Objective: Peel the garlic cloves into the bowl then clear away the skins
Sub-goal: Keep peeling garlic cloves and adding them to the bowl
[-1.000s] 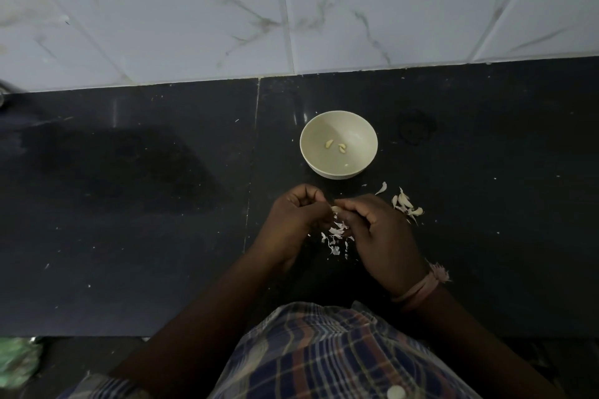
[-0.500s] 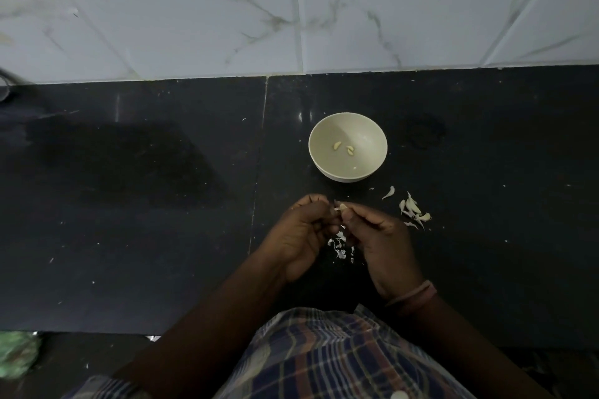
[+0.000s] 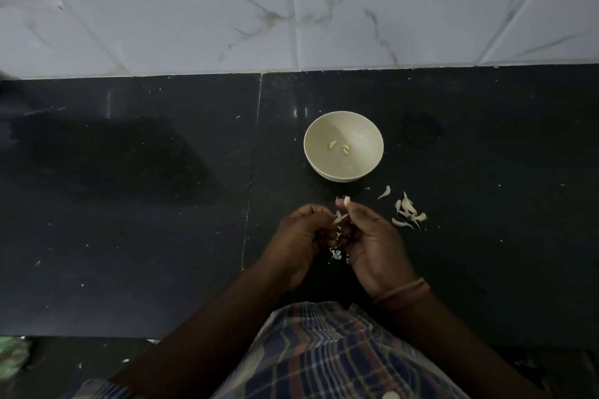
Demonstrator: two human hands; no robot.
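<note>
A pale bowl (image 3: pixel 311 152) stands on the black counter, with peeled cloves (image 3: pixel 332 144) lying in its bottom. Just in front of it my right hand (image 3: pixel 372 243) pinches a garlic clove (image 3: pixel 346 201) at its fingertips. My left hand (image 3: pixel 301 236) is curled beside it and pinches a strip of skin (image 3: pixel 340 218) coming off that clove. Bits of skin (image 3: pixel 335 253) lie on the counter between the two hands. To the right of my right hand sits a small heap of unpeeled cloves (image 3: pixel 407 210).
The black stone counter (image 3: pixel 129 204) has a seam running down near my left hand. A marble-tiled wall (image 3: pixel 291 10) rises behind it. Something green (image 3: pixel 13 356) lies below the counter's front edge at the left. A faint ring mark (image 3: pixel 420 130) shows right of the bowl.
Both hands have lifted off the counter a little. The clove now shows at my right fingertips, and a strip of skin has come away in my left.
</note>
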